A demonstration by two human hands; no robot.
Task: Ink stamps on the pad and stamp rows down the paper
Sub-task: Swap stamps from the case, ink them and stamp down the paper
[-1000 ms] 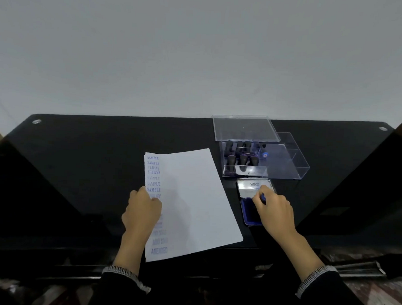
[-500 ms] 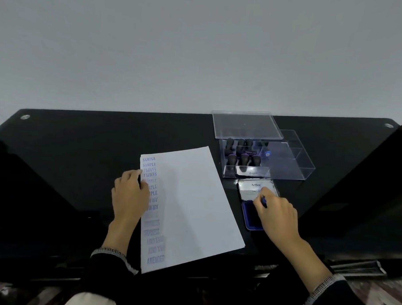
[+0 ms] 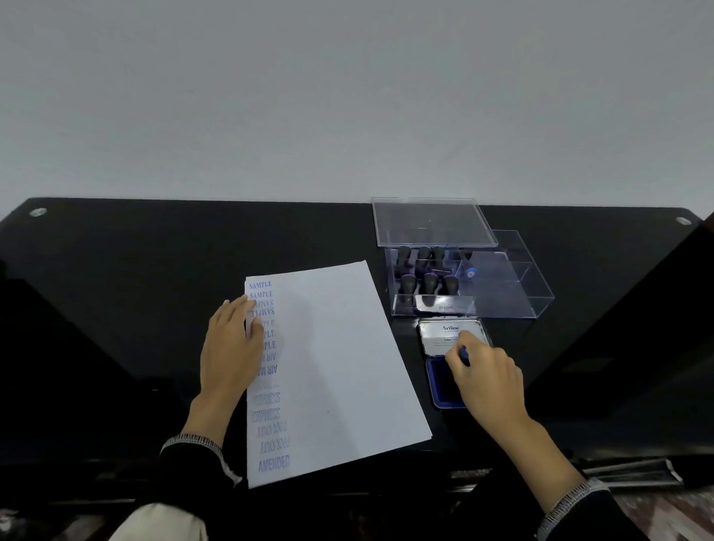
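A white paper (image 3: 339,363) lies on the black table (image 3: 143,261), with a column of blue stamped words down its left edge. My left hand (image 3: 231,346) rests flat on that edge, fingers straight, covering part of the column. To the right sits an open ink pad (image 3: 444,380) with a blue inked surface and a silver lid (image 3: 450,335) folded back. My right hand (image 3: 485,378) grips a stamp (image 3: 464,354) with a blue part showing between the fingers, held down over the pad. The stamp's face is hidden.
A clear plastic box (image 3: 510,293) behind the pad holds several dark-handled stamps (image 3: 424,273) in its left part. Its clear lid (image 3: 431,222) leans at the back. The table's front edge runs just below the paper.
My left hand slid up the paper's left edge, uncovering the lower stamped words. My right hand stayed on the ink pad with the stamp.
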